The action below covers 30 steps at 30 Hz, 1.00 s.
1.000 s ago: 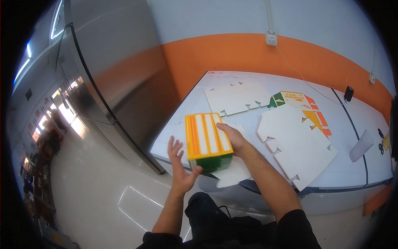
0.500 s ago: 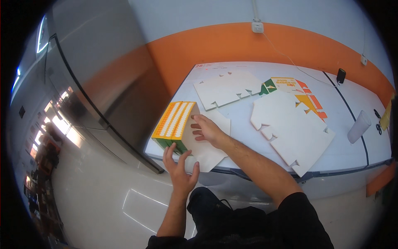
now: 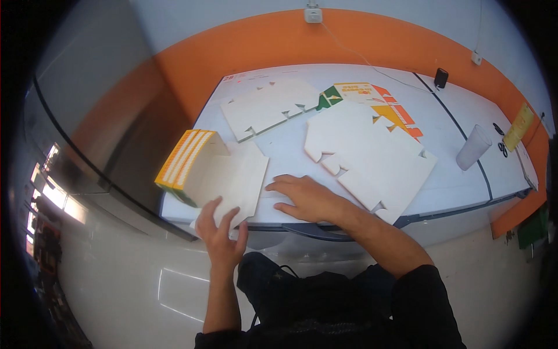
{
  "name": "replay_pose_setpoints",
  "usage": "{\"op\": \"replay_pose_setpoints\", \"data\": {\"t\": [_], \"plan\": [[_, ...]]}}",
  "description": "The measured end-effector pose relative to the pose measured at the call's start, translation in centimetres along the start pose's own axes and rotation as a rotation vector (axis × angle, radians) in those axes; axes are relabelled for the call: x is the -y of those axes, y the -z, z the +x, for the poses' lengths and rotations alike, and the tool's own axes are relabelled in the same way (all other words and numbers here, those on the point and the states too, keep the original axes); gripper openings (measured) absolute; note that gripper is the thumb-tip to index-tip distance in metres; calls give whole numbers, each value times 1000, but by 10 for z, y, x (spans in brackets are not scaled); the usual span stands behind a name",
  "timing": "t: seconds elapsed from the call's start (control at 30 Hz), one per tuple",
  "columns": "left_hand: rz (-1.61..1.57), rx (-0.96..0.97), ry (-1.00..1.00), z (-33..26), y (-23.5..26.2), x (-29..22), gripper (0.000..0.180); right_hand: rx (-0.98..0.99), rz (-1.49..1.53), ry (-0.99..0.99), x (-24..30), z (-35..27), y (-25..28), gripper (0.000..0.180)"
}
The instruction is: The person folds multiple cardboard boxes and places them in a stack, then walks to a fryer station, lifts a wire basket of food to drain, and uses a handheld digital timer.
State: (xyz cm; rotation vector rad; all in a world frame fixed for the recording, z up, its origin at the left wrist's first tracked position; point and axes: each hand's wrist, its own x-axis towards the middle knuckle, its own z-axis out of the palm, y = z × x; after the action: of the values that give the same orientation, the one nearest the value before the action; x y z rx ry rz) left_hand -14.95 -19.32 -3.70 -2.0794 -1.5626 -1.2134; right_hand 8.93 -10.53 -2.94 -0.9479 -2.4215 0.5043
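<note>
At the table's left end stands a partly folded cardboard carton (image 3: 238, 174). Its raised left side is yellow with white stripes and some green low down, and its plain whitish inside lies open towards the right. My left hand (image 3: 222, 230) is at the carton's near flap by the table edge, fingers bent but apart, the fingertips on or just over the card. Beside the carton's right edge my right hand (image 3: 302, 198) is low over the table, fingers stretched out and holding nothing. Close to it lies a stack of flat cardboard blanks (image 3: 366, 157), plain side up, with notched edges.
Farther back lie another flat blank stack (image 3: 273, 107) and a printed green, yellow and orange blank (image 3: 357, 92). To the right are a translucent cup (image 3: 474, 154), scissors (image 3: 503, 150), a black device (image 3: 441, 77) and a yellow sheet (image 3: 518, 128). A metal cabinet (image 3: 104, 116) borders the left.
My right hand has left the carton's inside and moved right, down to the table. The carton's striped side now leans less over its base. The whole view has shifted right.
</note>
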Motion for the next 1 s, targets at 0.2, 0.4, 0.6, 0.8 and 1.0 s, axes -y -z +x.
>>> {"op": "replay_pose_setpoints", "data": {"t": [0.2,0.4,0.6,0.8,1.0], "plan": [[58,211,51,-11,-6,30,13,-120,-381,-334,9,-95,75,52],[160,251,121,-9,2,46,18,-10,-414,-660,29,-178,94,60],[76,214,31,8,8,34,15,-270,-401,-613,23,-212,83,40],[-358,281,-277,52,-10,-35,27,-411,-405,-445,16,-217,83,23],[-517,468,-525,79,-66,-110,29,-677,-158,-465,14,-221,89,9]]}}
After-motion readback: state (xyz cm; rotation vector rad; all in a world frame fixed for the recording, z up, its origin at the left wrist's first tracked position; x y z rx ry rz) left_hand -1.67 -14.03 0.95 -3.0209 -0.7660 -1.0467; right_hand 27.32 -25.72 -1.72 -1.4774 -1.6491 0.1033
